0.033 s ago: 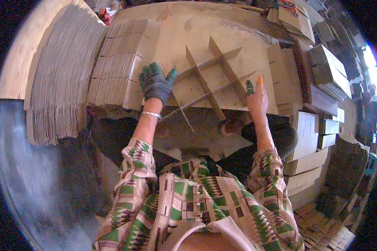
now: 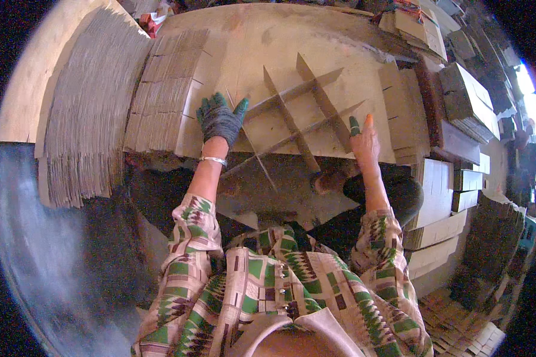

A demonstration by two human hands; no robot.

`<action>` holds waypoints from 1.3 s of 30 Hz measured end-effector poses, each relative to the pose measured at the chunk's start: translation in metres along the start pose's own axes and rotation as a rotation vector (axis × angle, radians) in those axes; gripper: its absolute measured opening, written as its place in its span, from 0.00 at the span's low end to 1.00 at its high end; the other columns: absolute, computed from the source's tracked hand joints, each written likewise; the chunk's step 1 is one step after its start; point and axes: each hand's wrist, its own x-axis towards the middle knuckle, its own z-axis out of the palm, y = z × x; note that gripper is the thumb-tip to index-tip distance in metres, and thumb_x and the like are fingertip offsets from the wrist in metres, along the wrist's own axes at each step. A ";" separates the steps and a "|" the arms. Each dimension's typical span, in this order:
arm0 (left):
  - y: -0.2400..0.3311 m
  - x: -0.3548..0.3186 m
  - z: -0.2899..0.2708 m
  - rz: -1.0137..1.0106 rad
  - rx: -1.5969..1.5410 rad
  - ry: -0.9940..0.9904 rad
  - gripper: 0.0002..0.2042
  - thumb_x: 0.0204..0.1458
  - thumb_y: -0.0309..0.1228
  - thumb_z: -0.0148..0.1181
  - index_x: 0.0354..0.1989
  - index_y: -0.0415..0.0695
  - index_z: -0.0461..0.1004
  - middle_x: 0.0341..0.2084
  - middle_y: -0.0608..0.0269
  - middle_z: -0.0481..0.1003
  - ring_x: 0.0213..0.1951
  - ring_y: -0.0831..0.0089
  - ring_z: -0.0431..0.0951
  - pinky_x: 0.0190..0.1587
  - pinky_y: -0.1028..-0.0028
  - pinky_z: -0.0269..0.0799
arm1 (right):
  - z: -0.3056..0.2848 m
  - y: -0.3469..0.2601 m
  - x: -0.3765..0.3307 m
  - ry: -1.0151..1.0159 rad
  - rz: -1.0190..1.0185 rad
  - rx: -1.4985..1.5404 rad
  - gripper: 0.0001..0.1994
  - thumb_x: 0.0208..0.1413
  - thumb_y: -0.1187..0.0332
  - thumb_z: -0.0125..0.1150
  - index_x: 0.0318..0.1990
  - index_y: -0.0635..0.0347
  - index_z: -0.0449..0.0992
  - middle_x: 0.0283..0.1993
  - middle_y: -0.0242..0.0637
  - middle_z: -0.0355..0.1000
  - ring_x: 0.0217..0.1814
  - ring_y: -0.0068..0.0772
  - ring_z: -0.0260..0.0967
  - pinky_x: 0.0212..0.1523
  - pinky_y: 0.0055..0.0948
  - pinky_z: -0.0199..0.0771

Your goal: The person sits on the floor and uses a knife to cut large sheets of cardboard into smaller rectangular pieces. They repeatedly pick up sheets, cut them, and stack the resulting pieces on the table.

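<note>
A cardboard divider (image 2: 286,113) of interlocked slotted strips forms an open grid at the table's near edge, its near ends jutting over my lap. My left hand (image 2: 220,122), in a grey knitted glove with green fingertips, is beside the grid's left strip. Its fingers are spread and nothing is in them; whether the thumb touches the strip I cannot tell. At the grid's right end is my right hand (image 2: 365,143), bare except for a green cover and an orange cover on two digits. Those two point forward, apart, with nothing seen between them; the other fingers are mostly hidden.
Left of the grid stand a row of slotted cardboard strips (image 2: 161,89) and a longer stack of cardboard sheets (image 2: 89,107). More cardboard strips (image 2: 406,113) lie along the right side of the wooden table (image 2: 250,35). Cardboard bundles (image 2: 467,104) are piled farther right.
My left hand has shifted very slightly left and toward me. The divider and my right hand look almost the same.
</note>
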 end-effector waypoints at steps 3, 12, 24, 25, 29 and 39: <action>0.035 0.002 -0.022 -0.044 -0.427 -0.713 0.53 0.47 0.72 0.53 0.69 0.37 0.57 0.60 0.34 0.68 0.62 0.44 0.69 0.64 0.55 0.64 | 0.055 0.021 0.001 -0.400 0.161 0.257 0.29 0.51 0.70 0.61 0.64 0.54 0.68 0.45 0.57 0.77 0.47 0.60 0.76 0.45 0.53 0.75; -0.001 -0.021 0.021 0.087 -0.615 -0.370 0.15 0.56 0.42 0.58 0.39 0.43 0.81 0.32 0.50 0.82 0.33 0.52 0.81 0.38 0.60 0.76 | 0.014 -0.079 -0.002 -0.218 -0.217 0.280 0.25 0.56 0.70 0.59 0.63 0.60 0.68 0.52 0.58 0.75 0.57 0.56 0.72 0.57 0.45 0.71; -0.174 0.064 -0.359 -0.162 0.597 0.757 0.19 0.64 0.35 0.46 0.63 0.53 0.68 0.47 0.55 0.80 0.43 0.55 0.83 0.43 0.59 0.79 | -0.083 0.216 0.087 -0.141 0.153 -0.791 0.19 0.54 0.61 0.63 0.54 0.50 0.75 0.45 0.39 0.79 0.46 0.42 0.78 0.43 0.40 0.80; -0.203 0.061 -0.382 -0.283 0.705 0.617 0.19 0.64 0.35 0.45 0.63 0.53 0.68 0.47 0.55 0.80 0.44 0.54 0.82 0.43 0.58 0.79 | -0.074 0.196 0.097 -0.207 0.211 -0.769 0.19 0.56 0.63 0.62 0.56 0.50 0.76 0.47 0.41 0.80 0.47 0.45 0.78 0.44 0.44 0.80; -0.338 0.130 -0.313 -0.373 0.712 0.098 0.23 0.63 0.45 0.44 0.65 0.55 0.66 0.61 0.49 0.71 0.62 0.47 0.70 0.62 0.50 0.67 | -0.077 0.229 0.100 0.095 0.115 -0.562 0.18 0.56 0.65 0.60 0.56 0.52 0.75 0.48 0.43 0.79 0.49 0.48 0.77 0.47 0.44 0.77; -0.181 0.045 -0.130 -0.158 0.515 -0.001 0.51 0.50 0.70 0.49 0.74 0.44 0.50 0.74 0.48 0.49 0.75 0.48 0.44 0.74 0.46 0.30 | -0.012 0.075 0.035 -0.170 -0.079 -0.139 0.34 0.53 0.77 0.53 0.69 0.45 0.56 0.41 0.55 0.78 0.39 0.60 0.77 0.39 0.54 0.76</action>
